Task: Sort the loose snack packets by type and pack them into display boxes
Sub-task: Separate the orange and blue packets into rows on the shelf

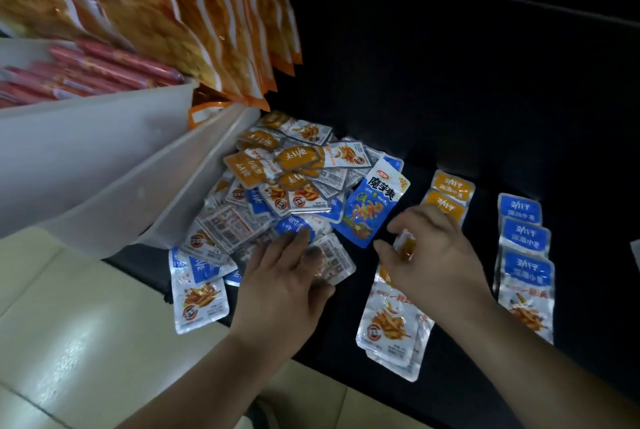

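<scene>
I log: left hand [280,276] fingers straight on pile [277,186], worktop [485,231] left edge | right hand [436,255] pinches orange packet [406,245]

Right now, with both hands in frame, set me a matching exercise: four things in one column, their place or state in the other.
1. left hand
2. right hand
3. blue row
4. large blue packet

A. far right on the dark surface
B. pinches an orange packet
C. rests on the pile
D. at the pile's right edge

Pairs: 1-C, 2-B, 3-A, 4-D.
</scene>
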`<move>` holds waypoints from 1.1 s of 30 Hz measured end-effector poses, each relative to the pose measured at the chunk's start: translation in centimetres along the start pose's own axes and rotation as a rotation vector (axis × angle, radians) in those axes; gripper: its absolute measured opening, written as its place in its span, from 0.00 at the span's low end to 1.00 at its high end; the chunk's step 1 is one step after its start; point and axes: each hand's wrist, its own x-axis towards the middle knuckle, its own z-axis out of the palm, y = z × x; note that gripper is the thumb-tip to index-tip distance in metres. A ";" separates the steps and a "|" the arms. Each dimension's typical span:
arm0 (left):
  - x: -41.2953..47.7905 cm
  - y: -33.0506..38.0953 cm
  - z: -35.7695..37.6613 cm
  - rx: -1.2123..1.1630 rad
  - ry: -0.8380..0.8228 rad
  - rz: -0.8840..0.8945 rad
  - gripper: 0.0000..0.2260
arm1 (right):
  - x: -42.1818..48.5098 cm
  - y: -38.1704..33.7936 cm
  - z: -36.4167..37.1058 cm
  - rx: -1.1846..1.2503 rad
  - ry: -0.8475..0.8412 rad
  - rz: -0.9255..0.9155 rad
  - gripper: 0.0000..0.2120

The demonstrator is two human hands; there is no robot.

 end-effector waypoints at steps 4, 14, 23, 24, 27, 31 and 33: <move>0.3 -0.6 -0.2 0.004 0.013 0.024 0.18 | 4.6 -0.2 0.9 -0.232 -0.184 0.142 0.36; 1.3 -0.7 -1.0 -0.017 -0.029 -0.018 0.19 | 8.5 -0.7 1.2 -0.115 -0.138 0.131 0.47; 1.4 -0.2 -1.0 0.059 -0.070 -0.040 0.17 | 3.1 -1.1 -7.5 0.649 0.061 0.285 0.25; 1.4 0.0 -0.9 0.083 -0.065 -0.037 0.16 | 2.0 -0.2 -8.6 0.643 0.075 0.310 0.23; 1.6 0.8 -0.5 0.153 -0.017 -0.027 0.17 | -1.5 3.5 -10.0 0.629 0.087 0.426 0.23; 2.0 1.4 0.0 0.230 0.018 -0.005 0.23 | -5.5 8.2 -8.8 0.652 0.083 0.510 0.23; 1.9 1.7 0.4 0.245 0.020 0.005 0.24 | -6.7 10.0 -8.1 0.525 0.071 0.520 0.23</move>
